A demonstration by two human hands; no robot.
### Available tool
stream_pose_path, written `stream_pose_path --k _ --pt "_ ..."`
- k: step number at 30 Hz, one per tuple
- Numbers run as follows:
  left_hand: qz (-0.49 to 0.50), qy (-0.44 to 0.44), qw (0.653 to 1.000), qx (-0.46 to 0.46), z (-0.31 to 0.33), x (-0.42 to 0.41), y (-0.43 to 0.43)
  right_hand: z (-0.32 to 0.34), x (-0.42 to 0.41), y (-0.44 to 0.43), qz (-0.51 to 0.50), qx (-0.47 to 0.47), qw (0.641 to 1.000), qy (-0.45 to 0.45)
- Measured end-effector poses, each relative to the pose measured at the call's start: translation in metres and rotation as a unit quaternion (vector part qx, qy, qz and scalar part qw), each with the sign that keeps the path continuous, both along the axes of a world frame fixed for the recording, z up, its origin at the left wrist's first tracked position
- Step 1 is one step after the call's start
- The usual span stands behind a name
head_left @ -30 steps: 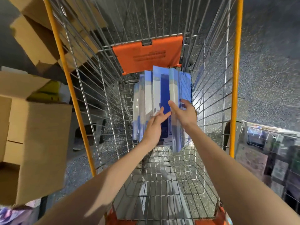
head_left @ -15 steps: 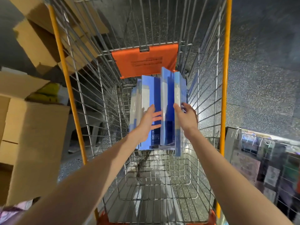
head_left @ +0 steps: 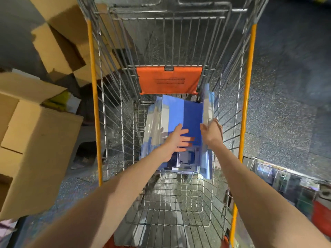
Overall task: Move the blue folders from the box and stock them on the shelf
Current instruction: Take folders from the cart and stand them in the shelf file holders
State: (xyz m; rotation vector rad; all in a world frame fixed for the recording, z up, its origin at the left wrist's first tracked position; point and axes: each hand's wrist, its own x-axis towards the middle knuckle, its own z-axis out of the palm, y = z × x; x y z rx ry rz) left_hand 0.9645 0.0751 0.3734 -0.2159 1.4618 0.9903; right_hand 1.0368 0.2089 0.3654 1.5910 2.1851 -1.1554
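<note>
At the far end of the cart [head_left: 248, 86], the leaning folders [head_left: 186, 115] were propped by the flat, straight-fingered left hand [head_left: 176, 138] while one upright by the right wall was pinched in the right hand [head_left: 212, 133], seemingly to be lifted out.

Both forearms [head_left: 111, 197] are bare right down to the wrists. The left hand [head_left: 176, 138] and right hand [head_left: 210, 133] are bare as well (any clothing lies out of view).
</note>
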Motion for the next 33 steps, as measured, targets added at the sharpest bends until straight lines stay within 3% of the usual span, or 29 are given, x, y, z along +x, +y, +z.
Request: stream_pose_path --k 5,10,15,20,27,30,33 --pt "-0.030 0.040 0.999 0.012 0.011 -0.021 -0.019 0.022 0.011 -0.004 0.000 0.006 1.000 -0.003" --pt "-0.033 0.071 0.996 0.049 0.064 -0.038 -0.037 0.097 0.025 -0.029 -0.023 0.037 0.995 0.094" --pt "-0.078 0.198 0.971 0.113 0.121 -0.043 -0.060 0.202 0.050 -0.078 -0.078 0.056 0.978 0.183" --pt "-0.091 0.294 0.928 0.211 0.183 -0.045 -0.079 0.303 0.090 -0.136 -0.121 0.055 0.938 0.320" --pt "-0.055 0.269 0.918 0.287 0.270 -0.012 -0.059 0.420 0.176 -0.203 -0.200 0.051 0.854 0.477" --pt "-0.055 0.354 0.870 0.339 0.333 0.025 -0.065 0.454 0.217 -0.215 -0.240 0.074 0.831 0.496" --pt "-0.049 0.386 0.830 0.400 0.385 0.060 -0.068 0.485 0.251 -0.229 -0.275 0.107 0.809 0.509"
